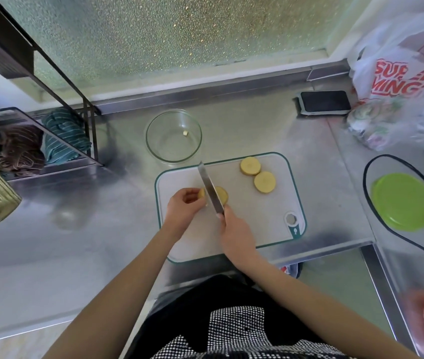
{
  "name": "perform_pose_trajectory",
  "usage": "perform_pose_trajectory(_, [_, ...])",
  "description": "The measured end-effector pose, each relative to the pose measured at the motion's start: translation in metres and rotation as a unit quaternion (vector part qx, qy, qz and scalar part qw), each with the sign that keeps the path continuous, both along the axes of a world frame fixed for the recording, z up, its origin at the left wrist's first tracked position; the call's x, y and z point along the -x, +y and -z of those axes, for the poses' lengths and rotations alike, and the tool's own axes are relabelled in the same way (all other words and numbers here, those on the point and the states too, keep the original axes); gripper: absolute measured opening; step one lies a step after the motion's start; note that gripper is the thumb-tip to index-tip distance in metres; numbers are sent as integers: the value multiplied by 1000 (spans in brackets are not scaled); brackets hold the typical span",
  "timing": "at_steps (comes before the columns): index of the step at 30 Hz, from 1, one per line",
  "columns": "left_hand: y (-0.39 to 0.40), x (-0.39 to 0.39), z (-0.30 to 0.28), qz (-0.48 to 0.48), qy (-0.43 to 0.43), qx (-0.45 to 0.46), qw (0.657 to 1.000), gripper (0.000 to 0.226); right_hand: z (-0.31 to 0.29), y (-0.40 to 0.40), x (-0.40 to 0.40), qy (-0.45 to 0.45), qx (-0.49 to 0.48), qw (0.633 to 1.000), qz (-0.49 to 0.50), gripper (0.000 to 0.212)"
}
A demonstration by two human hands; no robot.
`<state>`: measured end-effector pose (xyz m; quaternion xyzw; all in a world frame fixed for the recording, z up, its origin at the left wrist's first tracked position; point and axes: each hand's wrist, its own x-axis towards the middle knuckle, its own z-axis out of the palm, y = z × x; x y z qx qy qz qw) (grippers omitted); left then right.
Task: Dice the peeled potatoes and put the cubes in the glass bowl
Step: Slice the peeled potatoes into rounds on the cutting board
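steel counter [231, 130] carries a cutting board [257, 229]. right hand [235, 235] grips a knife [209, 189] slicing a potato slice [221, 195]; left hand [183, 207] pinches its end. those fingertips sit close, so a slip could nick them.

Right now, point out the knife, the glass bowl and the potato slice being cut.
knife [209, 189]: head view, middle of the blade.
glass bowl [151, 146]: head view, left wall.
potato slice [222, 195]: head view, part right of the blade.

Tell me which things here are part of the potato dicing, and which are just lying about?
In use: knife, potato slice being cut, two waiting slices, cutting board, glass bowl.

Lying about: phone, plastic bag, green lid, folded cloths.
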<state>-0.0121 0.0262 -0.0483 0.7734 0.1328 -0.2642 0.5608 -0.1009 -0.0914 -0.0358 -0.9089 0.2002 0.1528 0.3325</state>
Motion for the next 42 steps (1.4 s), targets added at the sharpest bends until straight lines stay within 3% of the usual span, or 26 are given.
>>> perform_pose_trajectory(4, [20,-2,-1,46,-42,-57,996,28,-3,-9,1,-37,-21,999,34,35])
perform_pose_trajectory(9, [8,-4,-3,194,-128,-134,963,40,-9,-29,-8,-105,-67,973,194,21])
perform_pose_trajectory(14, [-5,-13,4,254,-172,-184,934,50,-9,-37,-3,-98,-80,973,192,12])
perform_pose_trajectory(19, [-13,-19,2,391,-245,-259,848,72,-6,-43,10,-96,-96,967,214,16])
perform_pose_trajectory(23, [-28,-23,5,482,-273,-287,782,62,-9,-51,19,-107,-97,962,234,17])
perform_pose_trajectory(27, [-31,-22,7,458,-296,-273,793,44,-9,-61,27,-122,-83,958,246,19])
perform_pose_trajectory(34, [-27,-19,8,392,-295,-270,828,42,-6,-74,26,-121,-52,948,289,18])
perform_pose_trajectory(42, [-17,-4,11,409,-316,-297,803,57,1,-99,8,-90,-11,948,306,20])
